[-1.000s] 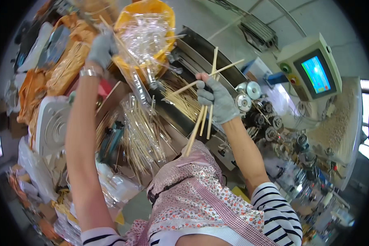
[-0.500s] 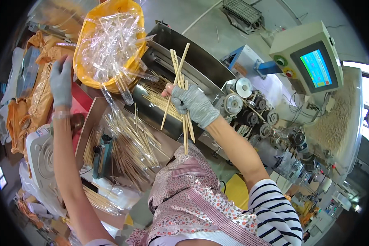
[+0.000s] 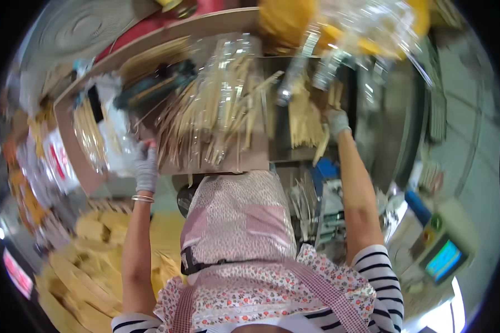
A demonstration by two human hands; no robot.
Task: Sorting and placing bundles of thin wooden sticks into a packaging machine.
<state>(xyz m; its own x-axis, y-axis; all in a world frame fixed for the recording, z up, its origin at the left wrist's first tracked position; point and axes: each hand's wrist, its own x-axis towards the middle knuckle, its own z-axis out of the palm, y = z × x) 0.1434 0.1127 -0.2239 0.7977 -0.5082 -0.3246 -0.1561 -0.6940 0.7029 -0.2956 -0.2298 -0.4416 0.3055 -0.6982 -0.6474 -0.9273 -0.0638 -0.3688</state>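
My left hand (image 3: 146, 169), in a grey glove with bare fingertips, hangs at the near edge of a cardboard tray (image 3: 244, 164), beside a clear plastic bag (image 3: 119, 150). Its fingers look apart, though blurred, and nothing shows in them. Many wooden chopsticks (image 3: 205, 111) lie fanned in the tray, partly under clear plastic sleeves (image 3: 225, 72). Right of the tray, my gloved right hand (image 3: 338, 121) is low over a metal trough (image 3: 283, 130), closed round a few chopsticks (image 3: 321, 147) that stick out on both sides. A pile of chopsticks (image 3: 303, 119) lies beside it in the trough.
A yellow-lined container (image 3: 289, 25) of clear sleeves overhangs the trough's far side. A dark green tool (image 3: 155, 83) stands in the tray. At the lower right is a machine screen (image 3: 443, 260). Yellow-brown bags (image 3: 83, 266) lie at lower left.
My view has turned, so the tray now lies in front of me. My right hand has lowered the chopsticks into the trough. My left hand has come from the orange bags to the tray's near edge.
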